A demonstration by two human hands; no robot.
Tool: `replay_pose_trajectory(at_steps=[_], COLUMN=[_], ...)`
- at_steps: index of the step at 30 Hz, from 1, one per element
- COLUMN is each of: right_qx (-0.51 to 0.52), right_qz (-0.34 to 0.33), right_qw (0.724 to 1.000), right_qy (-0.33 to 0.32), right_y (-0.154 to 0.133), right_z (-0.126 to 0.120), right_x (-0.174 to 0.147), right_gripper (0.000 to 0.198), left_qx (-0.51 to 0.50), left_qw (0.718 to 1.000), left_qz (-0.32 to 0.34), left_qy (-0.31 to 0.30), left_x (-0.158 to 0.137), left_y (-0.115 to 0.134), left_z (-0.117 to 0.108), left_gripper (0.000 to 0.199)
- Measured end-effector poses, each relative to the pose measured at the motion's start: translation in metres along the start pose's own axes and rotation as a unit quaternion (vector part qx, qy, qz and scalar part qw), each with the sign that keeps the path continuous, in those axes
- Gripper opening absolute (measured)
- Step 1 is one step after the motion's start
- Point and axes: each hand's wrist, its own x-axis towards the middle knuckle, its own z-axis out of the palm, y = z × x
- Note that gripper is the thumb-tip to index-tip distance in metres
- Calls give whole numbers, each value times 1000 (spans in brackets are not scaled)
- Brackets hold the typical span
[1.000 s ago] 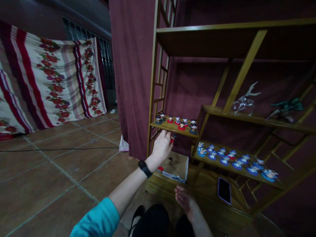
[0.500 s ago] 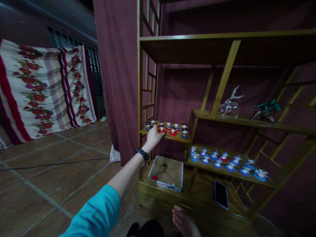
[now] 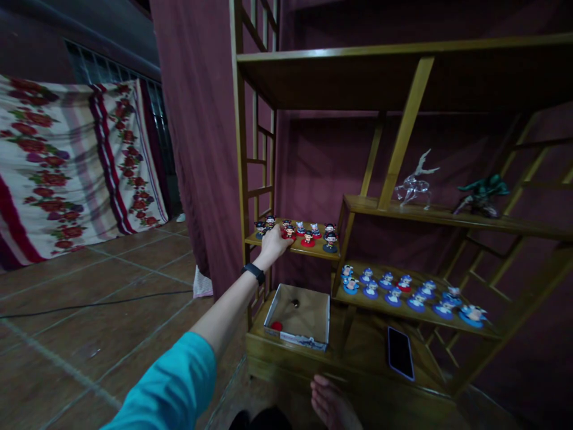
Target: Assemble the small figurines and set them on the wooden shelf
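Observation:
My left hand (image 3: pixel 274 243) reaches to the small upper-left shelf (image 3: pixel 313 249). Its fingers and thumb close around a small dark-haired figurine (image 3: pixel 290 230) with a red base. Beside it on that shelf stand a figurine on a red base (image 3: pixel 308 239), a dark-haired figurine (image 3: pixel 330 241) at the right end, another figurine (image 3: pixel 260 228) at the left, and several more behind. My right hand (image 3: pixel 330 401) hangs low before the cabinet, holding nothing, its fingers stretched out. Below the shelf is a shallow cardboard box (image 3: pixel 308 310) with a red round piece (image 3: pixel 276 326) and a small dark object (image 3: pixel 295 303) in it.
Several blue-based figurines (image 3: pixel 394 295) stand on the lower right shelf, above a phone (image 3: pixel 400 353). A clear deer ornament (image 3: pixel 414 186) and a green statue (image 3: pixel 483 194) occupy a higher shelf. A cable (image 3: pixel 98 303) crosses the tiled floor.
The view has shifted slightly, so the shelves sit a little further left. My left hand stays at the same figurine, and my right hand keeps nearly the same place.

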Motion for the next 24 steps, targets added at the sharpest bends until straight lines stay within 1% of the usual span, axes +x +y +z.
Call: replay_pose_trajectory(at_steps=[9, 13, 19, 22, 24], right_qx=[9, 8, -14, -27, -31], right_qz=[-21, -24, -52, -65, -63], right_qw=[1000, 1000, 999, 997, 997], right_qy=[-4, -6, -5, 10, 35], right_y=[-3, -6, -13, -18, -23], right_z=[10, 17, 25, 26, 27], right_x=[-2, -4, -8, -2, 9], right_gripper=[41, 39, 40, 41, 40], left_qx=[-40, -45, -76, -100, -116], left_qw=[999, 999, 997, 994, 987], left_qz=[24, 12, 6, 47, 91], left_qy=[-13, -12, -3, 21, 61], left_x=[5, 4, 0, -7, -18], left_y=[-13, -12, -7, -4, -4], left_z=[5, 5, 7, 6, 2], left_gripper=[55, 54, 52, 50, 45])
